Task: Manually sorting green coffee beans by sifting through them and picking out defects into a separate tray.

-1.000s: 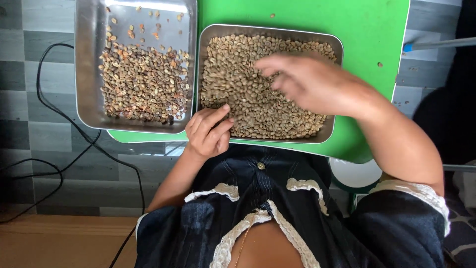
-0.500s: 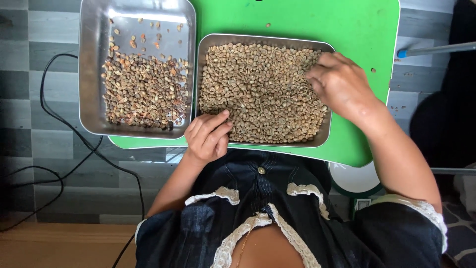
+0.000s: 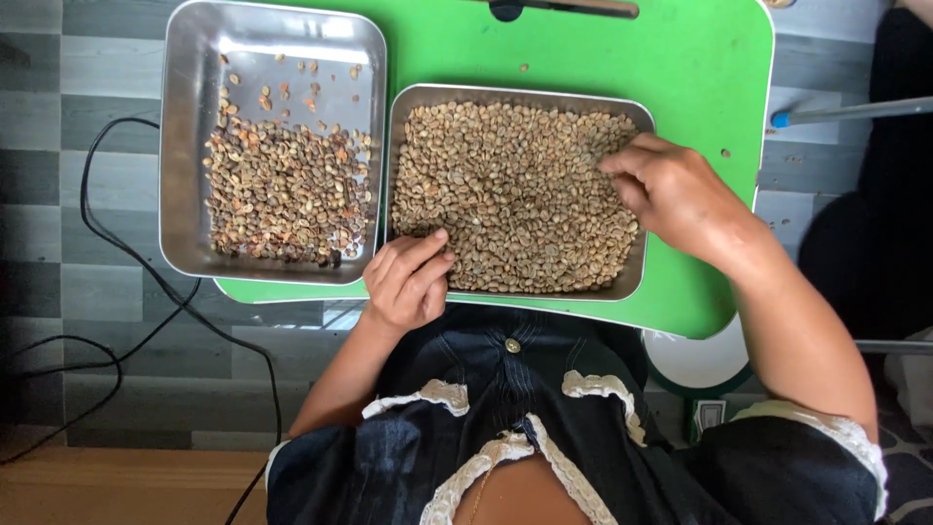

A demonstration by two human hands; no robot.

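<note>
The pale green unroasted coffee beans [image 3: 505,194] fill the right-hand rectangular steel tray [image 3: 637,282] almost wall to wall, in a loose shallow layer. They look small, hard, dry and light; I judge they will roll and scatter at a touch, so a single bean is best pinched between thumb and fingertip, while many can be raked with flat fingers. The right hand [image 3: 671,190] lies on the beans at the tray's right side, its fingers bent and drawn close together with the tips down among the beans; whether a bean is pinched between them I cannot tell, since the knuckles hide the tips. The left hand [image 3: 408,277] rests at the tray's near left corner, loosely curled into a narrow fist with the thumb laid on the rim; nothing shows in it.

Just beside this tray, touching or nearly so, stands a second, larger steel tray [image 3: 180,146]. It holds darker, mottled brown beans [image 3: 287,190] heaped toward its near half, with a few strays on the bare metal at the far end. Both trays sit on a bright green bench [image 3: 583,49], the left one overhanging its edge. A black cable [image 3: 117,253] loops over the grey tiled floor [image 3: 58,117] to the left
</note>
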